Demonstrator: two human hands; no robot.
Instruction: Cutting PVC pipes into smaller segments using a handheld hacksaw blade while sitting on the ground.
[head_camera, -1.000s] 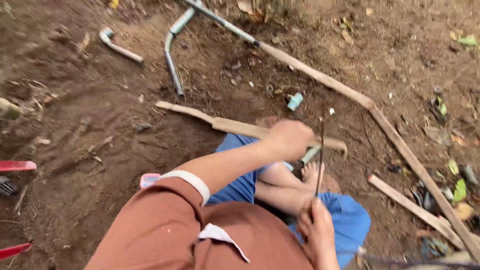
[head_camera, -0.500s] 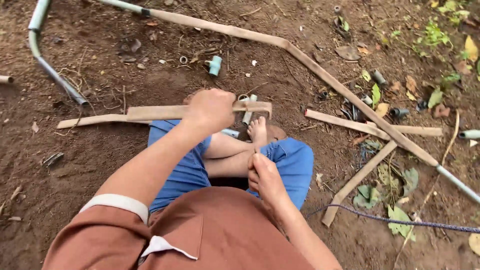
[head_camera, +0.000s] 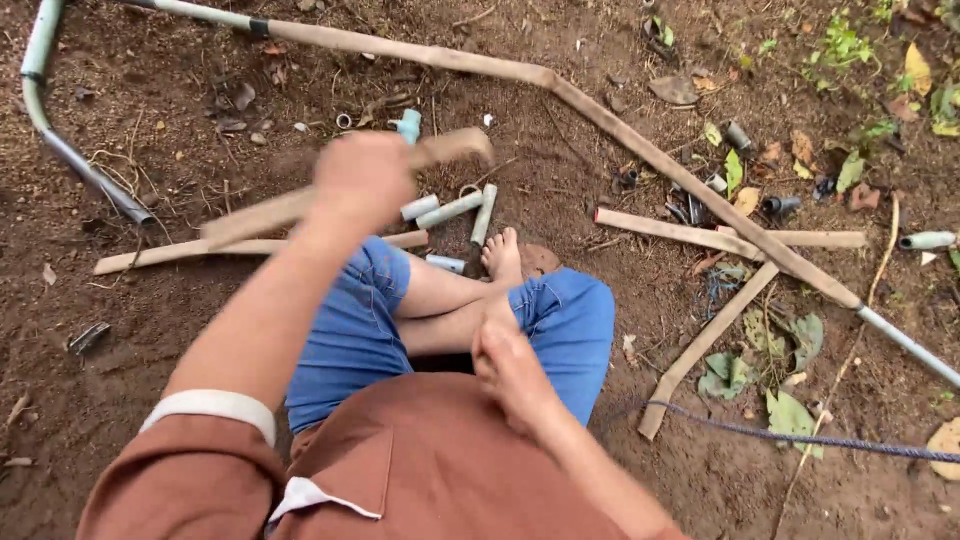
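Raised now, left hand (head_camera: 365, 175) grips one wooden stick (head_camera: 300, 205).

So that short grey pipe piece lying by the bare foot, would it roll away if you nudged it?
Probably a little: the short grey pipe piece is round and lies loose on the soil. The ground looks rough and crumbly, so it would likely stop soon. It seems rigid and light, being a thin straight tube.

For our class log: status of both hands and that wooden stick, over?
Left hand gripping wooden stick, raised, blurred. Right hand resting near knee. Short pipe pieces on soil beneath.
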